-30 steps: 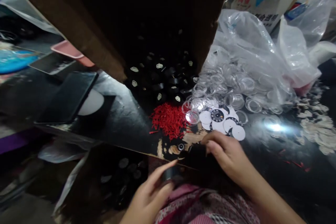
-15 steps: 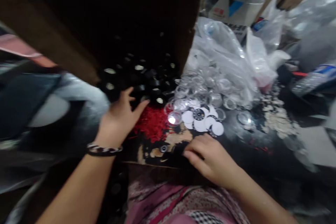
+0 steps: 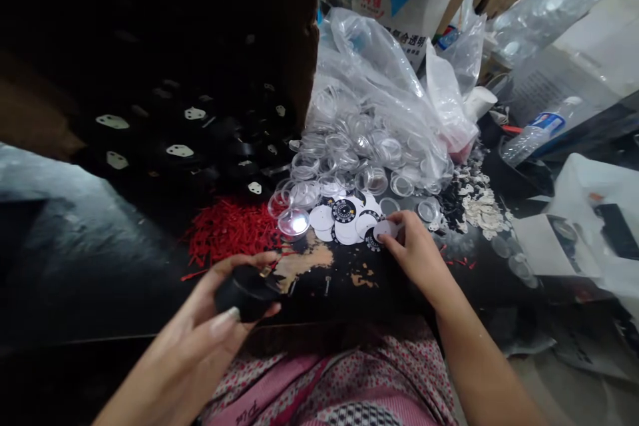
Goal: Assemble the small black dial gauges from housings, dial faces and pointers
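Note:
My left hand (image 3: 219, 319) is closed around a round black housing (image 3: 247, 293) with a small brass-coloured part at its upper edge, over the table's front edge. My right hand (image 3: 412, 246) pinches a white paper-like disc (image 3: 385, 230) between thumb and fingers, at the right side of a loose pile of discs (image 3: 344, 229). Some discs in that pile are plain white, others carry black dials with markings. Red slender pieces (image 3: 224, 229) lie heaped just beyond my left hand. Clear round covers (image 3: 369, 176) are piled behind the discs.
A dark open box (image 3: 304, 26) with black housings and white plates stands at the back left. A clear plastic bag (image 3: 389, 80) rests behind the covers. To the right are small off-white parts (image 3: 482, 206), a white carton (image 3: 549, 246) and a plastic bottle (image 3: 542, 128).
My left hand has come back from the box's opening and now holds a black housing. My right hand has moved from the table's front to the discs and grips one. The view has swung right.

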Tool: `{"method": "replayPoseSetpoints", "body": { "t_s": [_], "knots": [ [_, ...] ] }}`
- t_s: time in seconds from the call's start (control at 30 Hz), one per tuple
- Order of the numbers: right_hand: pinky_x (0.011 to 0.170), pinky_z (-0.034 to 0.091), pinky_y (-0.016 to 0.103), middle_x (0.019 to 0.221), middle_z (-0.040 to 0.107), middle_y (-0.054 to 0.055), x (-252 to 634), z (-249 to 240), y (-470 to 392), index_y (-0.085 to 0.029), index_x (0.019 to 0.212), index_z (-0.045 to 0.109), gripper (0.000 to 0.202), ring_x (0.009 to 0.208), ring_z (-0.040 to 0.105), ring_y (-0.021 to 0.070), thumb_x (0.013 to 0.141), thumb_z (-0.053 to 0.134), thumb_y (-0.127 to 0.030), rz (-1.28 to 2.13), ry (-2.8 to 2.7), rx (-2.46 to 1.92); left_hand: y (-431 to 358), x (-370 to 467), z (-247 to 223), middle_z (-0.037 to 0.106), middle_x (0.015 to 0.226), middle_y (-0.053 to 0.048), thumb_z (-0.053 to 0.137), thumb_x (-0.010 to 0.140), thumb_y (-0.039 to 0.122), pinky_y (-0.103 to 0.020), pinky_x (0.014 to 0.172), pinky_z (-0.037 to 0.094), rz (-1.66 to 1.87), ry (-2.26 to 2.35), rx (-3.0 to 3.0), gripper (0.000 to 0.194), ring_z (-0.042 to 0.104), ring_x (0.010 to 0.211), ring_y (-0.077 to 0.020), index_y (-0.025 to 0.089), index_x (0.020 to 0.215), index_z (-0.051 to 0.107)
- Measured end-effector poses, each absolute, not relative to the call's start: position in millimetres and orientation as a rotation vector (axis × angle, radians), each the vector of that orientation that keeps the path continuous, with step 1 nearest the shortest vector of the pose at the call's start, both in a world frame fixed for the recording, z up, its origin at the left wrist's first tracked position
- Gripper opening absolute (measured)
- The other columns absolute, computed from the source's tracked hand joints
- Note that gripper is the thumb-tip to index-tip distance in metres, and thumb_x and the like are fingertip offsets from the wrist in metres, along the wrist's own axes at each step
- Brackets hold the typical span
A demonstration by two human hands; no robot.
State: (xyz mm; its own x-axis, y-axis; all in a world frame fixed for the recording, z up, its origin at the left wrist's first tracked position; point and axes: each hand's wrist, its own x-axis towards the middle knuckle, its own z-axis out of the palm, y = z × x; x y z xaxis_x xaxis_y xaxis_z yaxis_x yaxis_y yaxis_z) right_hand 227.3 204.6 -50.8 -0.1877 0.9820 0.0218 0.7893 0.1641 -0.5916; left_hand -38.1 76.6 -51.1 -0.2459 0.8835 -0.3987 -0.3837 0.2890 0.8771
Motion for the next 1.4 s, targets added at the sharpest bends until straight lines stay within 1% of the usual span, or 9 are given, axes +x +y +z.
{"method": "replayPoseSetpoints", "body": {
  "t_s": [0.23, 0.33, 0.47, 0.57, 0.67, 0.83, 0.97, 1.2, 1.4],
  "knots": [
    [0.072, 0.048, 0.029, 0.082, 0.065, 0.002, 194, -41, 185, -0.019, 0.092, 0.060, 0.008, 0.075, 0.062, 0.0157, 0.088, 0.055, -0.024, 1.012, -1.954, -1.340, 89, -1, -49, 0.067, 0.106, -0.002, 0.076, 0.072, 0.025, -0.029, 0.075, 0.056, 1.182, 1.037, 0.408, 0.035, 0.068, 0.081, -0.0181, 0.028, 0.101, 0.058],
    [0.081, 0.048, 0.031, 0.095, 0.065, 0.004, 183, -40, 180, -0.019, 0.089, 0.064, 0.013, 0.089, 0.062, 0.0169, 0.085, 0.052, -0.014, 1.004, -1.971, -1.193, 91, 1, -53, 0.067, 0.099, -0.002, 0.074, 0.075, 0.030, -0.028, 0.067, 0.056, 1.224, 1.117, 0.353, 0.028, 0.068, 0.075, -0.0174, 0.024, 0.094, 0.054],
    [0.081, 0.048, 0.030, 0.100, 0.060, 0.005, 178, -43, 176, -0.021, 0.084, 0.069, 0.028, 0.092, 0.060, 0.0161, 0.080, 0.047, -0.006, 0.946, -1.986, -1.132, 88, -1, -52, 0.069, 0.095, -0.003, 0.069, 0.081, 0.035, -0.021, 0.059, 0.051, 1.268, 1.063, 0.267, 0.033, 0.061, 0.065, -0.0113, 0.024, 0.109, 0.057],
    [0.076, 0.048, 0.029, 0.087, 0.062, 0.002, 177, -41, 173, -0.022, 0.094, 0.068, 0.027, 0.079, 0.060, 0.0143, 0.084, 0.047, -0.008, 1.069, -1.976, -1.122, 88, -1, -52, 0.070, 0.100, -0.008, 0.067, 0.082, 0.044, -0.021, 0.061, 0.052, 1.361, 1.006, 0.187, 0.041, 0.061, 0.070, -0.0126, 0.020, 0.115, 0.061],
    [0.079, 0.048, 0.031, 0.095, 0.064, 0.004, 173, -36, 172, -0.021, 0.110, 0.064, 0.026, 0.084, 0.061, 0.0158, 0.086, 0.055, -0.017, 1.149, -1.986, -1.079, 89, 1, -53, 0.070, 0.108, -0.011, 0.064, 0.082, 0.050, -0.024, 0.065, 0.055, 1.402, 0.980, 0.123, 0.043, 0.065, 0.078, -0.0163, 0.019, 0.112, 0.065],
    [0.067, 0.047, 0.027, 0.082, 0.062, 0.001, 164, -38, 173, -0.021, 0.094, 0.065, 0.012, 0.075, 0.059, 0.0150, 0.085, 0.062, -0.029, 1.275, -1.692, -1.209, 93, 2, -55, 0.071, 0.112, -0.009, 0.065, 0.082, 0.050, -0.026, 0.074, 0.057, 1.420, 1.042, 0.012, 0.041, 0.068, 0.088, -0.0186, 0.021, 0.110, 0.069],
    [0.058, 0.045, 0.025, 0.082, 0.059, -0.001, 166, -40, 175, -0.027, 0.117, 0.059, 0.033, 0.066, 0.057, 0.0123, 0.085, 0.062, -0.027, 1.402, -1.602, -1.201, 93, 2, -56, 0.070, 0.117, -0.006, 0.057, 0.087, 0.051, -0.024, 0.072, 0.054, 1.423, 1.036, 0.054, 0.042, 0.065, 0.101, -0.0204, 0.023, 0.117, 0.067],
    [0.076, 0.047, 0.028, 0.086, 0.065, -0.001, 159, -26, 168, -0.024, 0.095, 0.063, 0.010, 0.081, 0.060, 0.0141, 0.085, 0.062, -0.022, 1.109, -1.781, -1.258, 94, 12, -54, 0.068, 0.122, -0.005, 0.067, 0.084, 0.037, -0.029, 0.086, 0.056, 1.414, 1.003, 0.075, 0.030, 0.062, 0.112, -0.0238, 0.023, 0.110, 0.071],
    [0.066, 0.046, 0.025, 0.080, 0.062, -0.002, 139, -23, 162, -0.022, 0.089, 0.056, 0.007, 0.072, 0.059, 0.0121, 0.085, 0.061, -0.019, 1.088, -1.912, -1.257, 90, 28, -57, 0.058, 0.137, 0.004, 0.068, 0.084, 0.036, -0.025, 0.098, 0.049, 1.425, 1.028, 0.212, 0.031, 0.048, 0.131, -0.0216, 0.036, 0.115, 0.068]
  ]
}}
